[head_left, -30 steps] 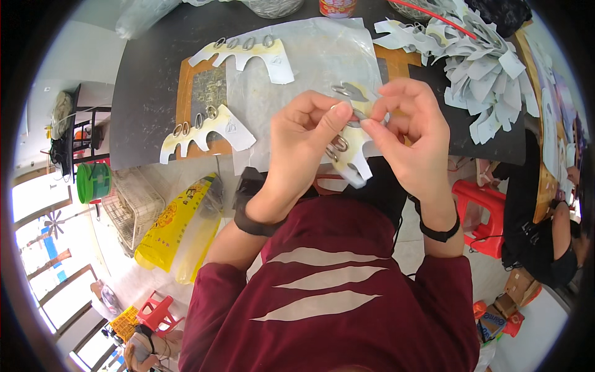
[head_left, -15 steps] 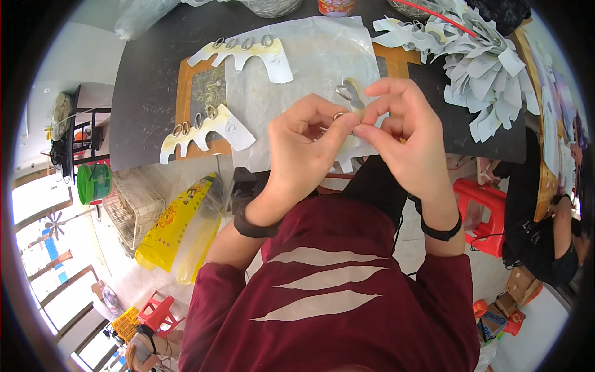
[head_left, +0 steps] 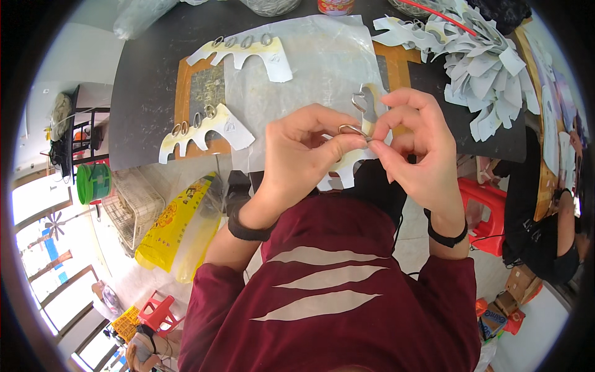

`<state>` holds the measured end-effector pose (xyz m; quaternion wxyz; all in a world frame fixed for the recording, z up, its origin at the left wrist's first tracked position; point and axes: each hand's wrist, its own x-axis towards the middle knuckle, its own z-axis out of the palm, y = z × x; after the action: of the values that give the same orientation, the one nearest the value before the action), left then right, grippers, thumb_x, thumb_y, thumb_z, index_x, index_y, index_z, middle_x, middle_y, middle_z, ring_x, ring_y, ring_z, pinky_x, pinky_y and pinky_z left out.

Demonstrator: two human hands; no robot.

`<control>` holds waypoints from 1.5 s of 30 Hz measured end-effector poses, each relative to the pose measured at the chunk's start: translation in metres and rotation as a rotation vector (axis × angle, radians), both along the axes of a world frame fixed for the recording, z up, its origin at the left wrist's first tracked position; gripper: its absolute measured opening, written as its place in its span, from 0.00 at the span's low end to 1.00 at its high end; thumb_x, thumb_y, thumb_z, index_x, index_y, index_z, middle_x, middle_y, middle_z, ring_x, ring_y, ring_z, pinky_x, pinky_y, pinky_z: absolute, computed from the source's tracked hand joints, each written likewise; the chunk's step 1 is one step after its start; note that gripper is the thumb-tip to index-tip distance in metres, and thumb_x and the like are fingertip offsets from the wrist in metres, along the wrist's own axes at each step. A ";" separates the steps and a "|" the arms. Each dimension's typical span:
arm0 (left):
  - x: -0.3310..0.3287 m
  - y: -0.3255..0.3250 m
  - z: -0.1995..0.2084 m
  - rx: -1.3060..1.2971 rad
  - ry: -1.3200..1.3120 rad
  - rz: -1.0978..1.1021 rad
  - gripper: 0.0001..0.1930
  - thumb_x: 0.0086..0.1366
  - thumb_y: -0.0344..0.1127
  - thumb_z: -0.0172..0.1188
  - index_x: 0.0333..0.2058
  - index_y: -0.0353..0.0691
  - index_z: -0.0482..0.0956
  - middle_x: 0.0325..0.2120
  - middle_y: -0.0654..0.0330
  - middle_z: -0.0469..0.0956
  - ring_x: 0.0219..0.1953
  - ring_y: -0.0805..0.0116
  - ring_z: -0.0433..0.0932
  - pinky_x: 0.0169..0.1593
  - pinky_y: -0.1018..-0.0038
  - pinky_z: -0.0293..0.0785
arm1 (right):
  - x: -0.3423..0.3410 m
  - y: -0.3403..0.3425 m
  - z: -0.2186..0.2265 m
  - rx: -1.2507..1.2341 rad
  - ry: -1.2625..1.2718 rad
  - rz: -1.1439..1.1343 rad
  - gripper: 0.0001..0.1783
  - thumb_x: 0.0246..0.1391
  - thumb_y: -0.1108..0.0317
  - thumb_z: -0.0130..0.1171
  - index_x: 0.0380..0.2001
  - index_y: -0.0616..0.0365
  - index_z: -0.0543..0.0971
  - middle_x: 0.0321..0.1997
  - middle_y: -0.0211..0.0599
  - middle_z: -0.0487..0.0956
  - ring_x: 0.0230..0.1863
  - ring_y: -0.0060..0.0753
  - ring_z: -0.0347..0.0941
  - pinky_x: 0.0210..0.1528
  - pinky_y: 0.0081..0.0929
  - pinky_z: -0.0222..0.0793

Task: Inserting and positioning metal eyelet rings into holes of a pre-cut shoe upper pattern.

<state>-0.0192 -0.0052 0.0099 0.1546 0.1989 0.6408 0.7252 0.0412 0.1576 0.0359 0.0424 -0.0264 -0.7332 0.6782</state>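
Note:
Both my hands meet over the near edge of the table, working on a white cut-out piece (head_left: 338,178) with curved notches and strip-like tabs. My left hand (head_left: 294,152) is closed, its thumb and forefinger pinching beside an oval metal ring (head_left: 353,129). The right hand (head_left: 421,146) pinches at the same spot, where ring and tab meet; its fingertips hide the exact contact. A second metal ring (head_left: 357,101) hangs at a yellowish tab of the piece. Two similar pieces with rings lie left: an upper one (head_left: 276,62) and a lower one (head_left: 230,127).
A translucent sheet (head_left: 310,56) covers the middle of the dark table (head_left: 145,80). White cut-outs are heaped (head_left: 477,74) at the right. A red-and-white tub (head_left: 336,7) stands at the back. Below left are a yellow bag (head_left: 180,223) and a crate (head_left: 133,204); a red stool (head_left: 486,214) stands right.
Both hands have shifted slightly, the right one outward. The piece has turned, so its second ring sits higher and further right, and more of the pinched ring and the piece's lower part shows.

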 end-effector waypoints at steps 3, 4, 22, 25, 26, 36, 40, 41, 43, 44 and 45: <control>0.003 0.000 0.013 -0.100 0.013 -0.031 0.07 0.53 0.23 0.62 0.32 0.32 0.75 0.28 0.60 0.78 0.30 0.77 0.76 0.35 0.82 0.72 | 0.003 -0.003 -0.004 0.071 0.092 -0.063 0.25 0.43 0.83 0.57 0.46 0.58 0.64 0.28 0.28 0.74 0.14 0.09 0.64 0.16 0.09 0.52; 0.004 0.001 0.015 -0.149 0.025 -0.027 0.07 0.53 0.23 0.62 0.32 0.32 0.75 0.28 0.60 0.78 0.30 0.76 0.76 0.34 0.82 0.72 | 0.003 -0.004 -0.006 0.140 0.165 -0.117 0.25 0.42 0.83 0.57 0.45 0.58 0.64 0.28 0.28 0.74 0.13 0.09 0.64 0.16 0.09 0.51; -0.008 0.006 0.021 -0.302 0.620 0.060 0.16 0.51 0.19 0.58 0.40 0.39 0.78 0.34 0.58 0.80 0.29 0.72 0.78 0.29 0.80 0.71 | -0.011 -0.007 0.005 0.336 0.306 -0.126 0.25 0.42 0.85 0.58 0.45 0.59 0.63 0.31 0.30 0.75 0.16 0.06 0.64 0.17 0.06 0.51; -0.010 0.007 0.021 -0.266 0.655 0.078 0.20 0.50 0.18 0.56 0.42 0.45 0.77 0.22 0.57 0.75 0.21 0.62 0.73 0.24 0.73 0.70 | -0.013 -0.008 0.004 0.331 0.350 -0.144 0.25 0.42 0.85 0.58 0.45 0.59 0.63 0.31 0.29 0.75 0.16 0.05 0.63 0.17 0.06 0.51; -0.011 0.007 0.020 -0.266 0.655 0.079 0.20 0.50 0.18 0.56 0.42 0.45 0.77 0.22 0.57 0.75 0.21 0.62 0.73 0.24 0.73 0.70 | -0.014 -0.009 0.004 0.331 0.351 -0.143 0.25 0.42 0.85 0.58 0.45 0.59 0.63 0.31 0.29 0.75 0.16 0.05 0.63 0.17 0.06 0.51; -0.022 0.003 0.022 -0.311 0.831 0.051 0.16 0.49 0.21 0.60 0.40 0.40 0.78 0.30 0.62 0.79 0.27 0.70 0.74 0.37 0.78 0.67 | -0.019 -0.015 0.015 0.225 0.239 -0.215 0.23 0.40 0.83 0.57 0.42 0.58 0.66 0.27 0.30 0.76 0.11 0.11 0.63 0.14 0.12 0.56; -0.023 0.004 0.025 -0.252 0.784 0.019 0.15 0.50 0.22 0.60 0.39 0.40 0.78 0.29 0.62 0.79 0.29 0.69 0.74 0.39 0.76 0.66 | -0.019 -0.019 0.011 0.120 0.242 -0.257 0.23 0.40 0.83 0.58 0.42 0.57 0.65 0.29 0.31 0.76 0.11 0.11 0.63 0.14 0.11 0.56; -0.025 0.004 0.023 -0.252 0.784 0.020 0.15 0.50 0.22 0.60 0.39 0.40 0.78 0.29 0.62 0.79 0.29 0.69 0.74 0.39 0.76 0.66 | -0.019 -0.019 0.009 0.120 0.242 -0.256 0.23 0.40 0.83 0.58 0.42 0.57 0.65 0.29 0.31 0.76 0.11 0.11 0.63 0.14 0.11 0.56; -0.031 0.004 0.017 -0.247 0.892 -0.017 0.14 0.52 0.22 0.58 0.39 0.40 0.78 0.28 0.60 0.78 0.29 0.67 0.73 0.37 0.76 0.66 | -0.021 -0.019 0.006 0.037 0.248 -0.278 0.24 0.40 0.83 0.59 0.41 0.57 0.64 0.26 0.30 0.74 0.12 0.10 0.62 0.14 0.11 0.54; -0.030 0.004 0.018 -0.248 0.892 -0.017 0.14 0.52 0.22 0.58 0.39 0.40 0.78 0.28 0.60 0.78 0.29 0.67 0.73 0.37 0.76 0.66 | -0.022 -0.020 0.003 0.037 0.248 -0.278 0.24 0.40 0.83 0.59 0.41 0.57 0.64 0.26 0.30 0.74 0.12 0.10 0.62 0.14 0.11 0.54; -0.028 0.004 0.020 -0.253 0.890 -0.015 0.14 0.52 0.22 0.57 0.39 0.39 0.78 0.28 0.60 0.78 0.29 0.67 0.72 0.36 0.76 0.66 | -0.023 -0.021 0.000 0.046 0.297 -0.292 0.24 0.39 0.83 0.59 0.41 0.57 0.64 0.24 0.28 0.71 0.12 0.09 0.59 0.14 0.10 0.52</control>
<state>-0.0468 -0.0013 0.0296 -0.1071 0.4752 0.7267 0.4843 0.0180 0.1369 0.0361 0.2485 -0.0314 -0.7224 0.6445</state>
